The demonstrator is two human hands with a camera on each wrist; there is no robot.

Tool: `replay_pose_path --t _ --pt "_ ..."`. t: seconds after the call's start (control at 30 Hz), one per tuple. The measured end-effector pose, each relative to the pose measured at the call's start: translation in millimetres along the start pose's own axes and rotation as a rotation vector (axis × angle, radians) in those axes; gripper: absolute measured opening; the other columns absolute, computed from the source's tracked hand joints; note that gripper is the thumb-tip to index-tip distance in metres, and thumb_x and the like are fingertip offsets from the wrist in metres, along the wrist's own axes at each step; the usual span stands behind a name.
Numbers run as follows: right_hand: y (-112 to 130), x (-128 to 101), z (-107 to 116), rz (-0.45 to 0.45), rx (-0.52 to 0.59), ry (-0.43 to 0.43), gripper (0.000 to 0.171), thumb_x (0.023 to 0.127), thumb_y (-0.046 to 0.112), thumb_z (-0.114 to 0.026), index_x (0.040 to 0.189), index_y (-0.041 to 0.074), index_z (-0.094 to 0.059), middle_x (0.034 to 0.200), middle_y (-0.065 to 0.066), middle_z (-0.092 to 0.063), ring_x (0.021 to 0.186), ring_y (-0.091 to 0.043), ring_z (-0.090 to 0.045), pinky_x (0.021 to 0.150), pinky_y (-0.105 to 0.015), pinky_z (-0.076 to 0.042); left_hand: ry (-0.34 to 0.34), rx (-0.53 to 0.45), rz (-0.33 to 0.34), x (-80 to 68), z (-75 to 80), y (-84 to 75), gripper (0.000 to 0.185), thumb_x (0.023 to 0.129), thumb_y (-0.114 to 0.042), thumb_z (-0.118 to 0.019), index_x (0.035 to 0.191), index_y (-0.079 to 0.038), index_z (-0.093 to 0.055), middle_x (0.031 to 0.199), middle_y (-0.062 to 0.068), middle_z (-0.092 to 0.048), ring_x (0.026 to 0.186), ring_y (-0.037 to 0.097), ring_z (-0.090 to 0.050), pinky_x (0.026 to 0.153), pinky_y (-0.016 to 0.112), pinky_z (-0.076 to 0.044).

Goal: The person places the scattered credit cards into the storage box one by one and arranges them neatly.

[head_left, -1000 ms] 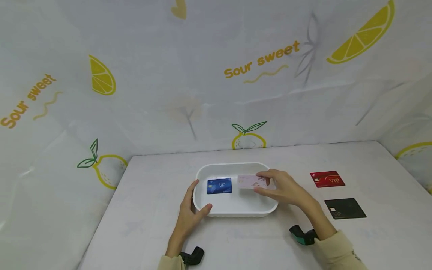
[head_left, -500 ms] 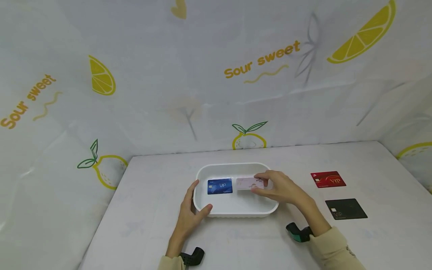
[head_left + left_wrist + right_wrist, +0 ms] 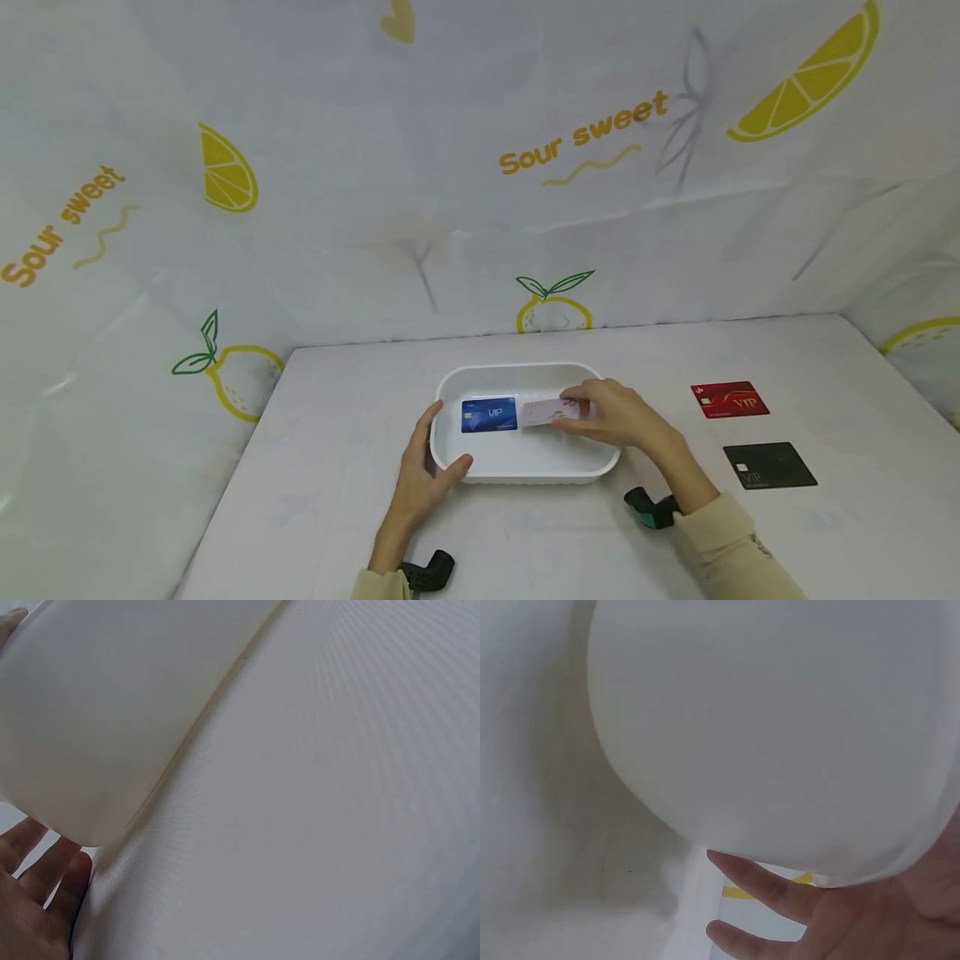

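White table (image 3: 337, 479), far lemon backdrop (image 3: 337, 208); tray (image 3: 517, 460) holds 1 blue card (image 3: 489, 415); right hand (image 3: 617, 413) pinches pink card (image 3: 542, 412), left hand (image 3: 420, 478) spread.

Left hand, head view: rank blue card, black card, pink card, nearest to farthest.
From the left hand:
1. Blue card: in the white tray, left half.
2. Pink card: over the tray, right of the blue card, pinched by the right hand.
3. Black card: on the table, right of the tray.
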State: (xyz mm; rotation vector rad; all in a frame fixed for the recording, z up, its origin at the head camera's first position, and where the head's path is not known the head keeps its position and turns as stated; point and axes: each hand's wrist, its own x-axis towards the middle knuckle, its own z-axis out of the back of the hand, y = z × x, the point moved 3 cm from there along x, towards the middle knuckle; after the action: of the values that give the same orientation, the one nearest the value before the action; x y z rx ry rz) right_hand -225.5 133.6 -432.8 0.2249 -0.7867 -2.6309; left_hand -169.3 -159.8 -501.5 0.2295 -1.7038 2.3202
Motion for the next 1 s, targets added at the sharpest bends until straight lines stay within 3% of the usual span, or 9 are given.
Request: replay_pose_path --t 0.17,0.33,0.57,0.67,1.0 --pt "0.8 1.6 -1.2 -0.01 -0.037 0.007 0.057 0.085 0.043 -0.08 0.122 0.0 -0.072 0.086 -0.001 -0.066 0.079 -0.013 -0.051 0.064 -0.025 -0.037 -0.004 0.005 -0.005 0.0 -0.1 -0.6 0.092 0.081 -0.017 -0.08 0.158 -0.003 -0.032 0.155 0.025 -0.045 0.126 0.038 -0.057 0.1 0.024 -0.053" --pt "3.0 2.6 -1.8 -0.021 -0.081 0.01 0.058 0.085 0.04 -0.081 0.124 -0.001 -0.071 0.106 -0.011 -0.076 0.081 -0.015 -0.055 0.068 -0.03 -0.042 -0.002 -0.012 0.002 0.2 0.1 0.5 0.091 0.082 -0.017 -0.08 0.158 -0.004 -0.031 0.155 0.025 -0.044 0.126 0.038 -0.057 0.101 0.024 -0.052" --pt "4.3 2.4 -4.3 -0.049 -0.146 0.009 0.057 0.086 0.036 -0.081 0.129 0.002 -0.069 0.122 -0.016 -0.074 0.097 -0.025 -0.063 0.085 -0.052 -0.052 0.006 -0.03 0.0 -0.1 -0.2 3.9 0.09 0.083 -0.015 -0.079 0.158 -0.005 -0.031 0.156 0.025 -0.043 0.129 0.038 -0.055 0.103 0.024 -0.051" --pt "4.4 2.0 -5.5 -0.054 -0.165 0.003 0.056 0.086 0.035 -0.081 0.13 0.002 -0.068 0.125 -0.017 -0.072 0.103 -0.03 -0.064 0.091 -0.056 -0.052 0.002 -0.027 0.006 -0.2 -0.1 2.3 0.09 0.083 -0.017 -0.079 0.159 -0.006 -0.031 0.156 0.024 -0.043 0.13 0.038 -0.055 0.104 0.024 -0.051" --pt "4.7 2.0 -8.9 -0.059 -0.18 -0.036 0.056 0.084 0.032 -0.084 0.129 0.003 -0.069 0.122 -0.015 -0.073 0.104 -0.031 -0.065 0.09 -0.055 -0.054 0.001 -0.045 0.028 -0.2 -0.2 1.0 0.09 0.083 -0.018 -0.08 0.159 -0.008 -0.032 0.157 0.023 -0.043 0.129 0.035 -0.056 0.103 0.021 -0.051"
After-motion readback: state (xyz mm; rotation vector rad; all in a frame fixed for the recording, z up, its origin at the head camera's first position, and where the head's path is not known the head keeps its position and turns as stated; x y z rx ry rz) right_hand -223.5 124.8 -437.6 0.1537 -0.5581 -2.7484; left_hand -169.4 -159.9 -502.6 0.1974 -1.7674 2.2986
